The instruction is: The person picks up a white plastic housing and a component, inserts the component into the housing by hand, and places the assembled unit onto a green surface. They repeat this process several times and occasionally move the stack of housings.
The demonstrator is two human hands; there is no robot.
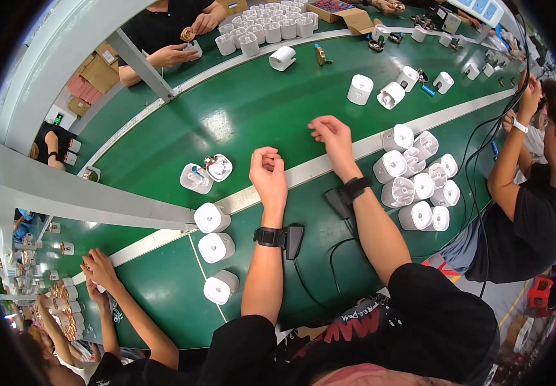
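Over the edge of the green belt, my left hand [268,179] has its fingers curled in; whatever they hold, if anything, is too small to make out. Further right, my right hand [333,143] hangs above the belt with loosely bent fingers apart and nothing visible in them. Left of my left hand, an open white housing [197,179] lies beside a second white part [218,167] with wires and a metal piece. Several white housings [390,166] stand grouped on the bench right of my right forearm. Three more, including a white housing [216,247], line up left of my left forearm.
A pale rail [303,170] divides belt and bench. A grey post [91,193] crosses at left. Black cables [477,161] hang at right; others run from my wristbands. Loose housings [360,89] lie on the belt. Co-workers sit on both sides and across, where many white cups [271,31] stand.
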